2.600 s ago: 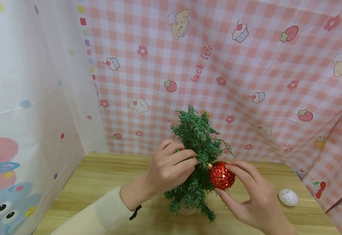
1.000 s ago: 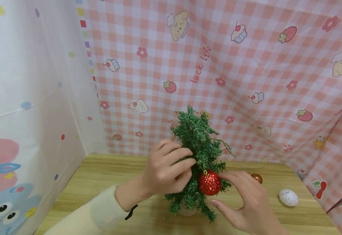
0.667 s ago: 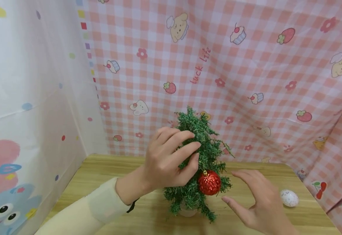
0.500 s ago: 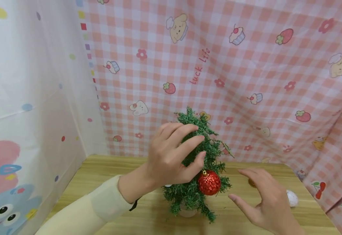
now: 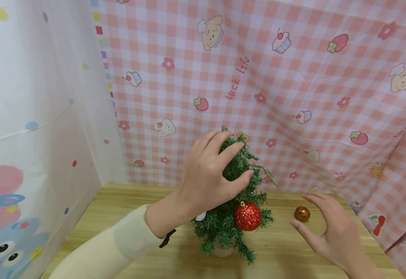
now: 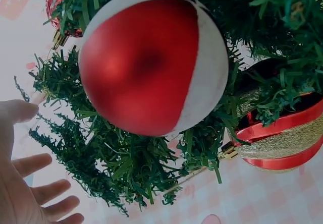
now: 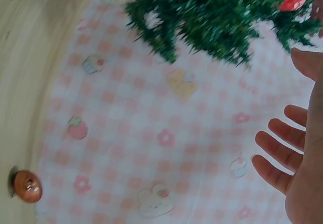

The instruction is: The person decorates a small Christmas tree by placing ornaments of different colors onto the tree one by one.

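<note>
A small green artificial Christmas tree (image 5: 223, 232) stands on the table. My left hand (image 5: 206, 174) is before its upper part with fingers spread, holding nothing. A textured red bauble (image 5: 248, 216) hangs low on the tree's right side, touched by neither hand. In the left wrist view, a red-and-white bauble (image 6: 141, 72) and a red bauble with gold bands (image 6: 282, 138) hang among the branches. To the right, my right hand (image 5: 338, 232) hovers with thumb and fingers apart beside a copper-brown bauble (image 5: 302, 213) on the table.
The wooden table (image 5: 136, 240) meets a pink checked cloth (image 5: 175, 89) behind and at the right. A white patterned cloth (image 5: 49, 85) hangs at the left. A thin green branch (image 5: 269, 174) sticks out from the tree's right side.
The red bauble, earlier held by my right hand, now hangs on the tree. My right hand let go and moved right, covering the speckled white egg. My left hand rose and its fingers spread.
</note>
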Demonstrator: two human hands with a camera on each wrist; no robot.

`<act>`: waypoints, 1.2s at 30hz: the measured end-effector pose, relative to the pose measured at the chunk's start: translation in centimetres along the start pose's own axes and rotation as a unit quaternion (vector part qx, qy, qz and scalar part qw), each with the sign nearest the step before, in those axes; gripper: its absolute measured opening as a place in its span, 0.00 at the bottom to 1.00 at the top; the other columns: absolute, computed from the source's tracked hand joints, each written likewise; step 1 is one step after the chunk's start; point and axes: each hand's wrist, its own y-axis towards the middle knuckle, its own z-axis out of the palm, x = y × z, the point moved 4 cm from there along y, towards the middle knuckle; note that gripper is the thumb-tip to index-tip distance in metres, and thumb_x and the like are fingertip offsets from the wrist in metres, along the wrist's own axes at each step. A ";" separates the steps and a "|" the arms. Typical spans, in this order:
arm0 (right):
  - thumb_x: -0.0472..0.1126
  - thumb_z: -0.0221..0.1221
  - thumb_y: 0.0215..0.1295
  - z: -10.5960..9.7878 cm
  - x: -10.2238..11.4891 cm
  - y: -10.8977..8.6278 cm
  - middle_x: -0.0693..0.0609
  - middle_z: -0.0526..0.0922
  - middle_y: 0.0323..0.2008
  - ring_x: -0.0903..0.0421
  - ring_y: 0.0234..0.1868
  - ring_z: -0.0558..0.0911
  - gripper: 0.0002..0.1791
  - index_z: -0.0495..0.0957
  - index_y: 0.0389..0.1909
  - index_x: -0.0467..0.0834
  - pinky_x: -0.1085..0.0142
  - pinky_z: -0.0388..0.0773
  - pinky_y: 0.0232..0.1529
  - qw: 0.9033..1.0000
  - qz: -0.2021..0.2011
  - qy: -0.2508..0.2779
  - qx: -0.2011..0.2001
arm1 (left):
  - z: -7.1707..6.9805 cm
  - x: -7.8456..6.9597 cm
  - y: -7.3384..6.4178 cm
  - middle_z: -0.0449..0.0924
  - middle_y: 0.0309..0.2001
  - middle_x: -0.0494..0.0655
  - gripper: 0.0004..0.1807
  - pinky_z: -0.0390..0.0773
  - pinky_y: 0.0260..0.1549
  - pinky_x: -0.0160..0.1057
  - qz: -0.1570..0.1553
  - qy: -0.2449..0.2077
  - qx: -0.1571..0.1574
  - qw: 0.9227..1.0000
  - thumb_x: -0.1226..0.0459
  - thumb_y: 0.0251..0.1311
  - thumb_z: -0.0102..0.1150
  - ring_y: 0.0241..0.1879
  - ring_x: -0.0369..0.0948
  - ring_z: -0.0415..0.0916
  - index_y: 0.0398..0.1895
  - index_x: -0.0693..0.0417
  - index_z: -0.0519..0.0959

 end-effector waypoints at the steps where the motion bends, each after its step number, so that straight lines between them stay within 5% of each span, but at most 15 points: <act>1: 0.73 0.59 0.67 0.0 -0.4 -0.2 0.37 0.86 0.45 0.44 0.47 0.81 0.45 0.84 0.50 0.30 0.82 0.62 0.65 1.000 0.005 -0.003 0.000 | 0.1 0.0 0.0 0.84 0.53 0.59 0.23 0.79 0.56 0.53 -0.005 0.000 0.008 1.000 0.52 0.56 0.74 0.54 0.55 0.80 0.49 0.56 0.88; 9: 0.74 0.59 0.66 -0.1 -3.5 -1.7 0.36 0.85 0.49 0.35 0.48 0.81 0.46 0.82 0.53 0.31 0.82 0.58 0.67 0.998 0.034 -0.026 0.042 | 0.7 0.0 0.1 0.85 0.53 0.59 0.20 0.78 0.58 0.52 -0.005 0.013 0.041 0.999 0.52 0.59 0.73 0.54 0.54 0.79 0.49 0.55 0.89; 14: 0.64 0.73 0.57 -0.7 -5.3 -2.9 0.34 0.84 0.54 0.34 0.49 0.83 0.42 0.81 0.58 0.32 0.85 0.56 0.62 0.994 0.052 -0.053 0.075 | 1.2 0.2 -0.1 0.85 0.53 0.58 0.18 0.79 0.59 0.50 -0.009 0.000 0.053 0.999 0.56 0.60 0.74 0.55 0.53 0.80 0.50 0.55 0.89; 19: 0.48 0.80 0.43 -0.9 -7.1 -4.1 0.35 0.82 0.58 0.34 0.52 0.82 0.43 0.79 0.62 0.34 0.75 0.69 0.52 0.988 0.084 -0.077 0.102 | 1.4 0.5 -0.3 0.84 0.55 0.59 0.15 0.80 0.58 0.50 -0.017 -0.014 0.063 0.998 0.63 0.57 0.75 0.57 0.53 0.79 0.47 0.56 0.90; 24: 0.47 0.80 0.48 -1.1 -9.5 -5.4 0.35 0.81 0.58 0.30 0.51 0.81 0.40 0.78 0.62 0.35 0.62 0.73 0.23 0.978 0.138 -0.088 0.128 | 1.5 0.6 -0.6 0.84 0.55 0.60 0.12 0.78 0.62 0.48 -0.018 -0.023 0.072 0.997 0.67 0.55 0.75 0.59 0.54 0.78 0.44 0.57 0.90; 28: 0.47 0.75 0.58 -1.2 -11.9 -7.3 0.30 0.78 0.59 0.27 0.52 0.78 0.37 0.75 0.64 0.33 0.45 0.79 0.29 0.963 0.211 -0.078 0.151 | 1.6 0.7 -0.6 0.84 0.56 0.60 0.12 0.76 0.64 0.47 -0.013 -0.029 0.070 0.997 0.68 0.55 0.75 0.59 0.54 0.78 0.43 0.57 0.90; 31: 0.49 0.72 0.63 -1.3 -13.3 -8.8 0.27 0.76 0.60 0.25 0.55 0.75 0.36 0.74 0.64 0.31 0.30 0.72 0.39 0.952 0.246 -0.087 0.162 | 1.7 0.8 -0.6 0.84 0.55 0.60 0.11 0.76 0.64 0.46 -0.007 -0.034 0.063 0.997 0.68 0.55 0.74 0.59 0.54 0.79 0.43 0.57 0.90; 36: 0.52 0.70 0.65 -1.3 -14.7 -10.4 0.25 0.72 0.65 0.22 0.60 0.70 0.37 0.73 0.64 0.30 0.26 0.67 0.49 0.943 0.267 -0.099 0.174 | 1.8 1.1 -0.6 0.85 0.54 0.61 0.11 0.75 0.65 0.46 0.005 -0.049 0.048 0.998 0.70 0.54 0.75 0.58 0.54 0.79 0.41 0.58 0.90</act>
